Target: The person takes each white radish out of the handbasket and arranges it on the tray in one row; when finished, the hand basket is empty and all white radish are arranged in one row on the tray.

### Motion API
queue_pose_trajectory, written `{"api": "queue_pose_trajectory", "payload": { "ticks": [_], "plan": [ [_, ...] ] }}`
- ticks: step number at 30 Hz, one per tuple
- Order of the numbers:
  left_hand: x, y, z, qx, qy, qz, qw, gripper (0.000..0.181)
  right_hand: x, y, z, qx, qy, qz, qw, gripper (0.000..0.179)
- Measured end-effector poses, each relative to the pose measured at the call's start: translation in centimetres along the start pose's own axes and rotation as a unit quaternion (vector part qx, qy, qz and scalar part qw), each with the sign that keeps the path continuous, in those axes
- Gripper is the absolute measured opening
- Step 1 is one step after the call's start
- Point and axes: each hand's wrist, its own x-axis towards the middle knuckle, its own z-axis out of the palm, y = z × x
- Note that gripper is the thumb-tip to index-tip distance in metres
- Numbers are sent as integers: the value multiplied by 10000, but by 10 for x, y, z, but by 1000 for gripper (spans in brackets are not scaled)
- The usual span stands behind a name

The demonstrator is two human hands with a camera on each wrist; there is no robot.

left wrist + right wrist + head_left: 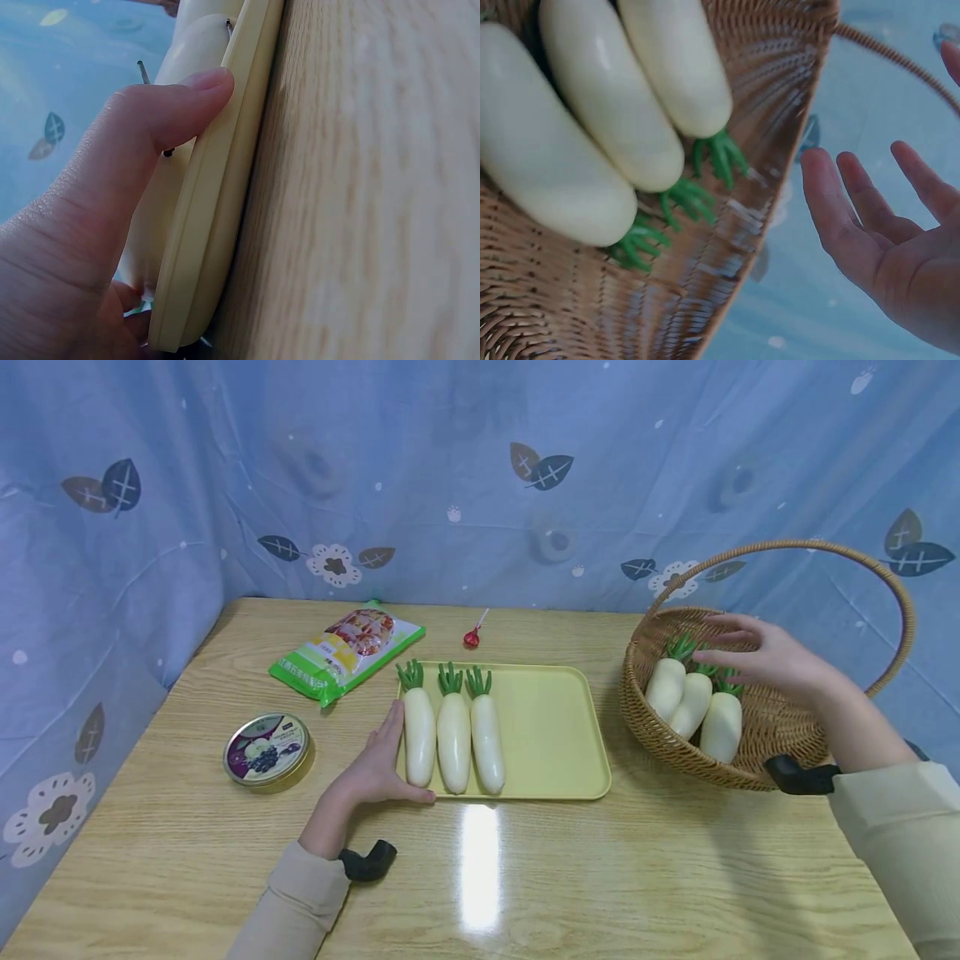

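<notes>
My left hand holds the near left corner of a pale yellow tray, its thumb over the front rim and its fingers along the left side. Three white radishes, among them a middle one, lie side by side on the tray, green tops pointing away. At the right, a brown wicker basket with a tall arched handle contains three more white radishes, the nearest one by its front wall. Over the basket, my right hand has its fingers spread with nothing in them, above the green tops.
A green and white food packet lies behind the tray's left side. A red lollipop is behind the tray. Left of my left hand stands a round tin with a fruit picture. A blue patterned curtain backs the wooden table.
</notes>
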Motion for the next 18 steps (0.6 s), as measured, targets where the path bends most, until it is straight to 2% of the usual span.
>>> {"api": "queue_pose_trajectory", "payload": {
  "ticks": [6, 13, 18],
  "plan": [
    [-1, -2, 0, -85, 107, 151, 9998, 142, 7, 13, -6, 55, -155, 148, 9998, 77],
    [-1, 2, -1, 17, -18, -26, 10000, 140, 14, 25, -12, -74, -370, 394, 9985, 83],
    [-2, 2, -2, 1, -14, 9, 10000, 140, 19, 33, -15, 102, -535, 689, 9961, 86]
  ]
}}
